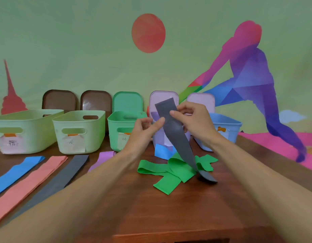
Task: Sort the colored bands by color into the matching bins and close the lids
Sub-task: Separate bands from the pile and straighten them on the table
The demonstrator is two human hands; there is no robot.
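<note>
Five bins [92,135] open | left hand [143,132], right hand [195,121] pinch grey band [176,137]

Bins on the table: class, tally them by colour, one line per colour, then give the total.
Pale green bins: 2
Green bin: 1
Lilac bin: 1
Blue bin: 1
Total: 5

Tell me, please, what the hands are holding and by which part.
The left hand and right hand pinch the dark grey band near its upper end, one on each edge; its lower end touches the table.
</note>
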